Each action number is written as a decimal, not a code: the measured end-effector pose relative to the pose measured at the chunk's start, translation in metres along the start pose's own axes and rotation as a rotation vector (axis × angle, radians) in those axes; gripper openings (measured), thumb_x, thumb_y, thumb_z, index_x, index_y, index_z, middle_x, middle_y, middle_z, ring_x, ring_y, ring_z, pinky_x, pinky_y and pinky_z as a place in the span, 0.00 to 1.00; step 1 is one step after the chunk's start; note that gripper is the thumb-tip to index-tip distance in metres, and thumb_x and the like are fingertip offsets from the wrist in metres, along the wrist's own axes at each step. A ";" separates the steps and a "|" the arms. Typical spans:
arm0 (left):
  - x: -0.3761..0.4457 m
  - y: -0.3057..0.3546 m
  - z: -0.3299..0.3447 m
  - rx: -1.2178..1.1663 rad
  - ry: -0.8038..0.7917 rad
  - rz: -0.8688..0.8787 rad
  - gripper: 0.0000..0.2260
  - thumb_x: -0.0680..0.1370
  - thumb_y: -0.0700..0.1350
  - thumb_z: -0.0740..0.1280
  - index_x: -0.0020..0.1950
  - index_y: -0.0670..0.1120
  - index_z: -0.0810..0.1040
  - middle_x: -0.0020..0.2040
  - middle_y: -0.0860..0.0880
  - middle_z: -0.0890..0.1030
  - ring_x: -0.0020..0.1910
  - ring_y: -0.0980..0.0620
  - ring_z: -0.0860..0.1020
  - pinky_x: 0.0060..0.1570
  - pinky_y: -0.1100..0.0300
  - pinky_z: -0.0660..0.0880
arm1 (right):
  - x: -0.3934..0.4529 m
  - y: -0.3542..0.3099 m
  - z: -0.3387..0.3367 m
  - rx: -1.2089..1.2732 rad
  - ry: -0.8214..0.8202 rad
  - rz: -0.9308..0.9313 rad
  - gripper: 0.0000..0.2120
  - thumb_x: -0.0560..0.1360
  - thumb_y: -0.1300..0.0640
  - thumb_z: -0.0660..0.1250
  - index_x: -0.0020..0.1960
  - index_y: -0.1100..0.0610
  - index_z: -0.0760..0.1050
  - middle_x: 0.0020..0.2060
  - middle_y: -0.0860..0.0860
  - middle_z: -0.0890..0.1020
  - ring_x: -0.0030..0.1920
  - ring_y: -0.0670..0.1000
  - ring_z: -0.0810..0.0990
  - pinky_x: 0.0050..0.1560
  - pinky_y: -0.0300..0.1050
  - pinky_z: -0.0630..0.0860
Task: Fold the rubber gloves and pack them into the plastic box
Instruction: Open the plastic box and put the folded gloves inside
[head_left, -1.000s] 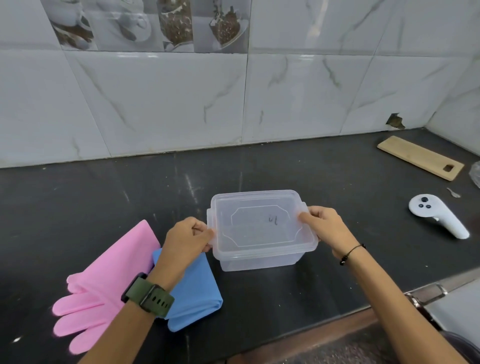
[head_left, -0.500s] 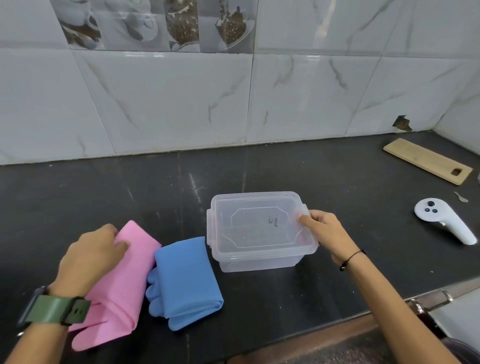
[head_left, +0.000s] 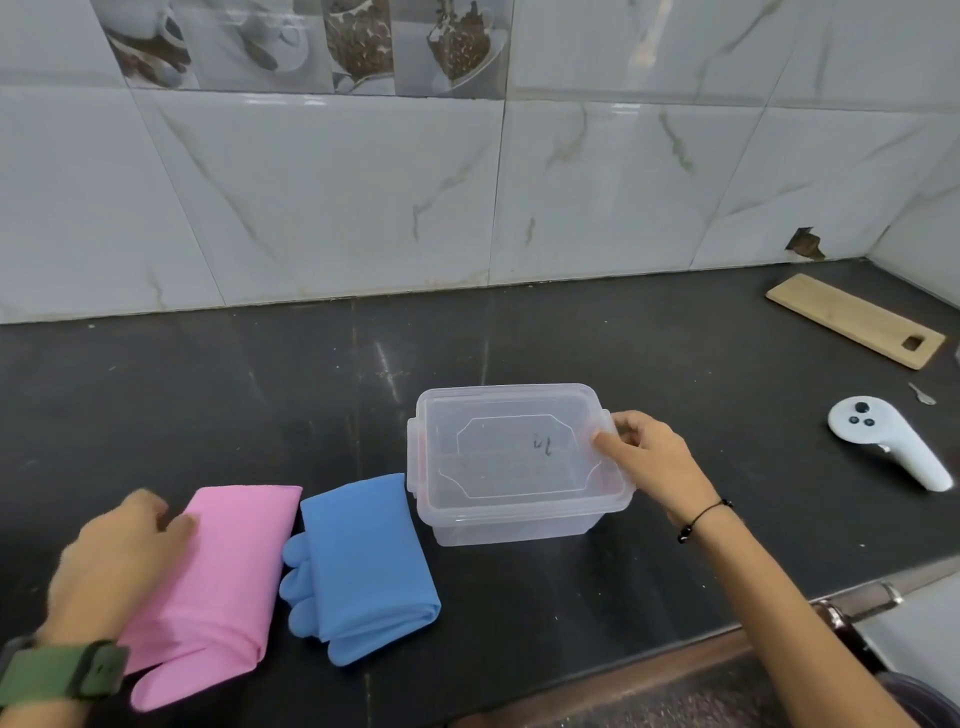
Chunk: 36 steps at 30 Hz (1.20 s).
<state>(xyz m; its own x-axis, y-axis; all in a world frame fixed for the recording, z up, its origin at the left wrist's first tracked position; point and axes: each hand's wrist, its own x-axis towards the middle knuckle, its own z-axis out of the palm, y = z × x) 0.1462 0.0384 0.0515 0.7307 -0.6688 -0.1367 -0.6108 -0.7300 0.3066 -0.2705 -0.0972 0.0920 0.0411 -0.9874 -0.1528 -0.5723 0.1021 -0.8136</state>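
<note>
At the right clip of the plastic box (head_left: 519, 462): right hand (head_left: 652, 467), thumb laid on the lid edge, fingers curled round the side latch, gripping it. Thin black cord bracelet (head_left: 704, 519) on that wrist.

On the near-left counter: left hand (head_left: 111, 561), palm down, fingers together and only lightly bent, pressing the left portion of the pink glove (head_left: 218, 582); nothing pinched. Green-strapped watch (head_left: 62, 675) on the wrist.

Pink glove: folded into a flat packet, fingertip end protruding at the near edge. Lies on the counter, outside the box.

Blue glove (head_left: 363, 561): folded, finger ends showing at its left side; just beside the pink one on the right, its far corner touching or nearly touching the box's left wall. Outside the box.

Plastic box: clear, rectangular, lid seated on top, a small dark mark on the lid. Upright at mid-counter; interior appears to hold nothing.

Black stone counter (head_left: 260, 395): bears all items.

Far right: white handheld controller (head_left: 883, 441), well apart from the box; small key (head_left: 922, 395) behind it; wooden board (head_left: 854, 319) near the tiled wall (head_left: 363, 197).
</note>
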 end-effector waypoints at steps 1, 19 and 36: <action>-0.003 0.009 -0.003 0.053 0.099 0.042 0.12 0.73 0.42 0.67 0.52 0.36 0.75 0.49 0.32 0.77 0.47 0.32 0.75 0.48 0.42 0.75 | 0.000 -0.002 -0.001 -0.053 0.026 -0.013 0.09 0.74 0.55 0.65 0.52 0.57 0.75 0.44 0.54 0.82 0.45 0.54 0.81 0.37 0.46 0.80; -0.070 0.189 0.011 -0.539 -0.304 0.218 0.10 0.74 0.42 0.68 0.36 0.38 0.75 0.36 0.40 0.77 0.33 0.46 0.74 0.42 0.50 0.78 | 0.023 -0.016 -0.011 -0.198 0.070 0.105 0.09 0.69 0.57 0.70 0.38 0.64 0.77 0.36 0.57 0.82 0.28 0.52 0.77 0.33 0.44 0.77; -0.050 0.190 0.015 -0.567 -0.420 0.148 0.10 0.72 0.42 0.69 0.44 0.35 0.74 0.35 0.41 0.72 0.30 0.48 0.68 0.27 0.61 0.69 | 0.033 -0.022 -0.017 -0.016 -0.121 0.268 0.09 0.68 0.58 0.69 0.38 0.63 0.73 0.33 0.58 0.78 0.31 0.54 0.79 0.28 0.41 0.78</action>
<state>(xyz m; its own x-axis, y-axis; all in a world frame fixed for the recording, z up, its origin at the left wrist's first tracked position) -0.0110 -0.0684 0.1025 0.4041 -0.8360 -0.3712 -0.3592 -0.5183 0.7761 -0.2701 -0.1337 0.1144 -0.0167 -0.9038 -0.4276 -0.5889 0.3545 -0.7263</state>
